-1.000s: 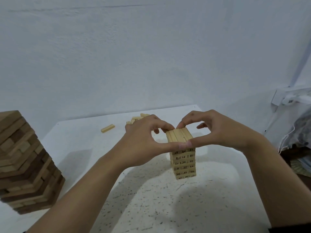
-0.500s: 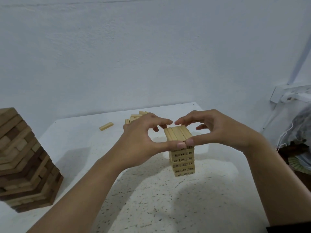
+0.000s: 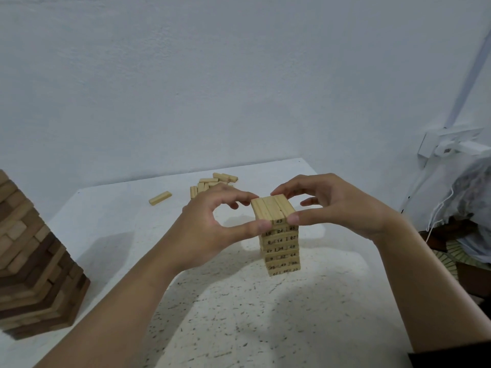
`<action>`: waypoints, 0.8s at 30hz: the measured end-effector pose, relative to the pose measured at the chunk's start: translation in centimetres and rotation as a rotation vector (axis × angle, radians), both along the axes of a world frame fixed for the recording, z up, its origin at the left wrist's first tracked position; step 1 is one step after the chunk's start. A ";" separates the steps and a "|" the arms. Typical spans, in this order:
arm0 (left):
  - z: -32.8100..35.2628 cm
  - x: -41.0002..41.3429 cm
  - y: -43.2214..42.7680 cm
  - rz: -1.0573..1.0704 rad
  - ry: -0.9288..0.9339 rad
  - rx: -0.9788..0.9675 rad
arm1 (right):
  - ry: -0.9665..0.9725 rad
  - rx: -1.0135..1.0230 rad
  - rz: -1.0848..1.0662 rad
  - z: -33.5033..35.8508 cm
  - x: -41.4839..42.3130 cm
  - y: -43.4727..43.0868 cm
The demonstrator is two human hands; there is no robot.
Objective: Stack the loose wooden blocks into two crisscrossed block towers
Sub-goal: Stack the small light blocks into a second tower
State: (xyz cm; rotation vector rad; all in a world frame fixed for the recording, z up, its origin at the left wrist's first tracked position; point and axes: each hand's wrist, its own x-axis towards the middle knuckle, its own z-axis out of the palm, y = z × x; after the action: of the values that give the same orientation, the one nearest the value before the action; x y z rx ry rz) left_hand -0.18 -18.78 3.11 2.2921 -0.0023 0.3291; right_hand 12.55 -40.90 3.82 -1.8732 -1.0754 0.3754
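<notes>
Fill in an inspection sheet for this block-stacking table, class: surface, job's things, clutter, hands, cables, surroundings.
Surface: white speckled table.
Job's things: small numbered tower, centre; large tower, left; loose blocks behind the hands; single block apart.
Clutter: nothing seen.
Hands: left hand and right hand pinch the top layer.
Cables: white cable hanging at right.
Surroundings: plain wall; white fitting at right.

Place: we see a plain indoor room, probably a home.
Wall (image 3: pixel 239 88): bare, pale, painted.
Table (image 3: pixel 239 328): white top with dark speckles.
Game: numbered wooden blocks (image 3: pixel 280 248) stacked on it.
Right side: white socket box (image 3: pixel 449 140) on the wall.
</notes>
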 end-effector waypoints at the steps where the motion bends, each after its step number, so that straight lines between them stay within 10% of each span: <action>1: 0.0 0.0 0.0 -0.004 0.002 0.000 | 0.000 0.003 0.001 0.0 0.0 0.0; 24: 0.1 0.2 0.2 -0.017 0.002 0.008 | 0.013 0.012 -0.041 0.0 -0.2 -0.2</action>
State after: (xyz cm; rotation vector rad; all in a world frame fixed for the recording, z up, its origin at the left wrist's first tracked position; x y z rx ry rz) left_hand 0.05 -18.53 3.22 2.2991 -0.0217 0.3189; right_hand 12.33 -41.11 3.78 -1.8770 -1.0276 0.3563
